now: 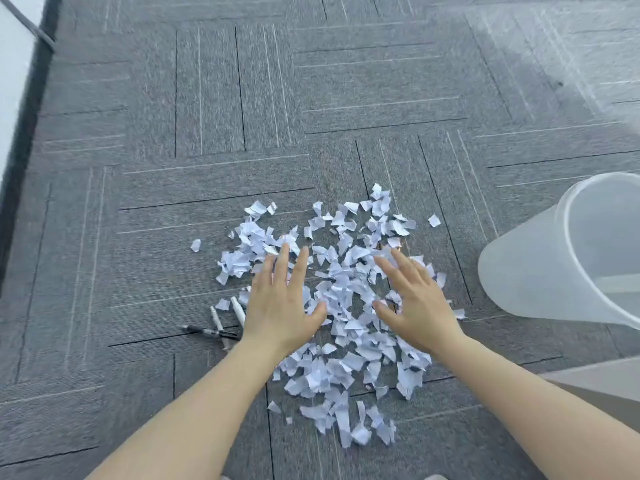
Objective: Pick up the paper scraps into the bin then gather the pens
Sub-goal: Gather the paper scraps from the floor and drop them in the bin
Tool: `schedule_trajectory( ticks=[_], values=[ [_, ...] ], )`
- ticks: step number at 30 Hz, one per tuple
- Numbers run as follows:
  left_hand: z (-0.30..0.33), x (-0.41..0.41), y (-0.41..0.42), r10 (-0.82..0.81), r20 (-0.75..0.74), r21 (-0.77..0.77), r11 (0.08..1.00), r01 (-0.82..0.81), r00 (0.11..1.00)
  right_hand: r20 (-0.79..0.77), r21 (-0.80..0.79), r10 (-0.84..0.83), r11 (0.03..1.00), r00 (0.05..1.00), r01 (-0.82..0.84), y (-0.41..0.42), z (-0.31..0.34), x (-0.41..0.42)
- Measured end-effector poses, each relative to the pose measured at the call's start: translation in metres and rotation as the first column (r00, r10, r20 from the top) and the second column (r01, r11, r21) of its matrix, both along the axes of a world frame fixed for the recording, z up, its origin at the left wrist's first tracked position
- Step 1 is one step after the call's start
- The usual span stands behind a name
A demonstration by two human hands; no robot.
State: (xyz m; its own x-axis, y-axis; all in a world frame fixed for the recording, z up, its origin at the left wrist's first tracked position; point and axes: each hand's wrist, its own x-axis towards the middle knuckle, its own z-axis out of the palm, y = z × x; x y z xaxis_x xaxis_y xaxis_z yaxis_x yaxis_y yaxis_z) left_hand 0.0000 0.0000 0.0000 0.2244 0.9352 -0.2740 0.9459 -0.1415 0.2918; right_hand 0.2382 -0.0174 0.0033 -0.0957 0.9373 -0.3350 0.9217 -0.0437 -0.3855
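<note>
Many white paper scraps [341,292] lie spread in a wide heap on the grey carpet. My left hand [282,299] hovers flat over the heap's left side, fingers straight and spread, holding nothing. Over the heap's right side, my right hand [414,299] is held flat as well, its fingers straight. Several pens [221,323], one black and others white, lie on the carpet just left of my left wrist, partly under it. A translucent plastic bin [540,268] stands at the right, its mouth tilted toward me.
Grey carpet tiles [207,133] cover the floor all round. A white wall with a dark skirting [24,133] runs along the left edge. A pale surface [595,375] shows at the lower right under the bin.
</note>
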Motion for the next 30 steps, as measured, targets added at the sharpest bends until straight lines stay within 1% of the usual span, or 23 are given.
schedule_trajectory(
  ticks=[1,2,4,6,11,13,15,17,19,21,23,24,25,27,29,30],
  values=[
    [-0.020,0.001,-0.001,0.005,-0.034,-0.089,0.996,-0.008,0.999,0.048,-0.068,0.055,0.996,0.997,-0.052,-0.003,-0.018,0.004],
    [-0.038,0.002,-0.003,0.020,-0.054,-0.147,0.989,-0.028,0.998,0.102,-0.103,0.093,0.991,0.990,-0.083,-0.004,-0.037,0.006],
    [-0.077,0.002,-0.005,0.055,-0.104,-0.227,0.971,-0.078,0.993,0.132,-0.171,0.117,0.981,0.984,-0.094,-0.008,-0.073,0.011],
    [-0.107,0.006,-0.006,0.109,-0.127,-0.254,0.957,-0.138,0.986,0.150,-0.178,0.140,0.978,0.979,-0.112,-0.006,-0.102,0.008],
    [-0.159,0.010,0.006,0.287,-0.232,-0.233,0.911,-0.339,0.929,0.195,-0.156,0.197,0.973,0.961,-0.168,0.021,-0.156,-0.006],
    [-0.174,0.015,0.008,0.345,-0.227,-0.222,0.892,-0.393,0.911,0.227,-0.148,0.237,0.967,0.945,-0.207,0.034,-0.172,-0.012],
    [-0.183,0.023,0.007,0.360,-0.214,-0.184,0.898,-0.400,0.908,0.240,-0.145,0.278,0.958,0.930,-0.249,0.047,-0.182,-0.021],
    [-0.189,0.030,0.006,0.357,-0.168,-0.107,0.920,-0.377,0.919,0.229,-0.147,0.323,0.944,0.919,-0.295,0.057,-0.188,-0.031],
    [-0.193,0.035,0.002,0.339,-0.101,-0.014,0.940,-0.342,0.935,0.241,-0.117,0.395,0.919,0.887,-0.378,0.057,-0.191,-0.038],
    [-0.196,0.038,-0.007,0.286,-0.051,0.050,0.958,-0.283,0.957,0.269,-0.080,0.449,0.892,0.852,-0.444,0.050,-0.193,-0.037],
    [-0.201,0.040,-0.018,0.194,-0.047,0.078,0.979,-0.190,0.980,0.291,-0.038,0.468,0.877,0.834,-0.479,0.040,-0.194,-0.035],
    [-0.203,0.041,-0.022,0.139,-0.056,0.085,0.987,-0.134,0.989,0.291,0.013,0.462,0.874,0.838,-0.486,0.036,-0.196,-0.035],
    [-0.206,0.043,-0.026,0.082,-0.051,0.091,0.993,-0.077,0.995,0.270,0.070,0.446,0.875,0.854,-0.479,0.032,-0.197,-0.035],
    [-0.212,0.044,-0.031,-0.026,-0.029,0.131,0.991,0.029,0.999,0.226,0.115,0.438,0.875,0.870,-0.470,0.026,-0.199,-0.035],
    [-0.214,0.046,-0.030,-0.124,-0.045,0.175,0.976,0.130,0.991,0.202,0.101,0.456,0.871,0.867,-0.481,0.020,-0.206,-0.033],
    [-0.214,0.046,-0.029,-0.172,-0.065,0.174,0.968,0.181,0.983,0.177,0.055,0.452,0.883,0.874,-0.467,0.016,-0.207,-0.034]
  ],
)
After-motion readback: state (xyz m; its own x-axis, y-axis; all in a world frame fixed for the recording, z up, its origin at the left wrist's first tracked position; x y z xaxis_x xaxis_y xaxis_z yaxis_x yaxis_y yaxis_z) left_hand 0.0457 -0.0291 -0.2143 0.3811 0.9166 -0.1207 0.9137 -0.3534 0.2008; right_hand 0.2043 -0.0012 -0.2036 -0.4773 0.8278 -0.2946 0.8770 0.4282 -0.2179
